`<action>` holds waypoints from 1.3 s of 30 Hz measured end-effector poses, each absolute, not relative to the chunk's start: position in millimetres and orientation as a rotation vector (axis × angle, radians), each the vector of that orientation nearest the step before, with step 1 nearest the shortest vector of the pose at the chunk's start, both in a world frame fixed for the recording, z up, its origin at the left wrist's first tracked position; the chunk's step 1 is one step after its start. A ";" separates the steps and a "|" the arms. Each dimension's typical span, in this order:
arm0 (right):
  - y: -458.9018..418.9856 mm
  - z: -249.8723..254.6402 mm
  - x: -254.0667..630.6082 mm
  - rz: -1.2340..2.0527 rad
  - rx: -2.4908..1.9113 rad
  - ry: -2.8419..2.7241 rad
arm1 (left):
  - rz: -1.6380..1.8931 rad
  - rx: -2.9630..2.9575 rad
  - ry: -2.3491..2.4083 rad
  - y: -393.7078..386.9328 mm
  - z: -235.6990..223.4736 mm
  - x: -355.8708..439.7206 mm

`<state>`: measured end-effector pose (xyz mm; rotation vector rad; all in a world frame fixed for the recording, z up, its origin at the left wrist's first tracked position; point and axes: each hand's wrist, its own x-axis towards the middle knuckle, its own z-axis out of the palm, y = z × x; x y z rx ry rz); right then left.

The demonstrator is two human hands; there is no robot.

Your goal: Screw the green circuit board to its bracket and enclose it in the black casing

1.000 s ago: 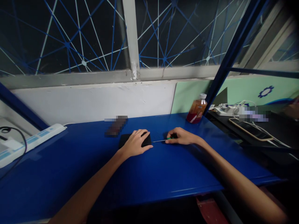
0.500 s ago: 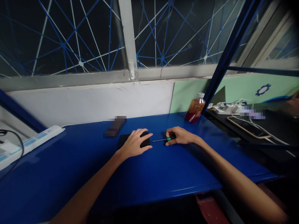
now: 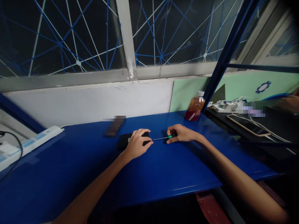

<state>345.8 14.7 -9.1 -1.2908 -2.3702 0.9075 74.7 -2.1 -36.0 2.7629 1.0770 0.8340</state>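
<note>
A flat black box-like device (image 3: 122, 141) lies on the blue table (image 3: 149, 174); its exact kind cannot be made out. My left hand (image 3: 137, 143) rests over its right part, fingers curled on it, with the thumb and index finger close together at its right edge. In my right hand (image 3: 181, 133) is a screwdriver (image 3: 169, 136) with a green handle, pinched between thumb and fingers. Its thin metal shaft points left, and the tip reaches the left fingertips by the device's edge. Several tiny dark specks, perhaps screws, lie just beyond the shaft.
A blurred-out dark object (image 3: 115, 127) lies behind the device. Back right stands a drink bottle (image 3: 195, 105). On the left is a white power strip (image 3: 35, 143). A black side table holds a phone (image 3: 249, 125) and cables; another person's hand (image 3: 291, 102) shows at far right.
My left thumb and index finger have drawn together toward the screwdriver tip, from a wider spread. My right hand's fingers have shifted on the handle. The view has swung slightly right.
</note>
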 end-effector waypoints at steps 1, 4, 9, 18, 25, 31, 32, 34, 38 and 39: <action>15.3 -8.2 347.6 0.911 -1.294 -2.359 | 0.847 2.753 1.080 -2.2 -36.1 76.1; 17.4 -5.6 353.9 0.891 -1.299 -2.305 | 0.881 2.732 1.094 -2.2 -36.1 81.1; 20.2 -4.5 362.7 0.843 -1.324 -2.207 | 0.833 2.728 1.217 -0.4 -34.4 82.0; 21.7 -6.9 363.9 0.787 -1.353 -2.223 | 0.313 2.767 1.228 7.7 -22.6 51.7; 20.7 -4.1 364.9 0.762 -1.366 -2.203 | 0.324 2.803 1.235 6.8 -22.1 59.8; 22.1 -5.0 366.3 0.702 -1.374 -2.233 | 0.528 2.997 1.261 6.1 -36.5 79.3; 22.6 -5.7 366.6 0.692 -1.376 -2.243 | 0.540 3.027 1.250 5.2 -37.2 80.0; 23.3 -6.7 367.1 0.662 -1.384 -2.262 | 0.555 3.060 1.240 3.4 -37.2 78.2; 23.5 -6.1 367.3 0.586 -1.422 -2.293 | 0.517 3.049 1.276 2.7 -35.6 69.0; 23.5 -5.8 367.1 0.564 -1.436 -2.302 | 0.500 3.044 1.283 3.1 -35.4 67.0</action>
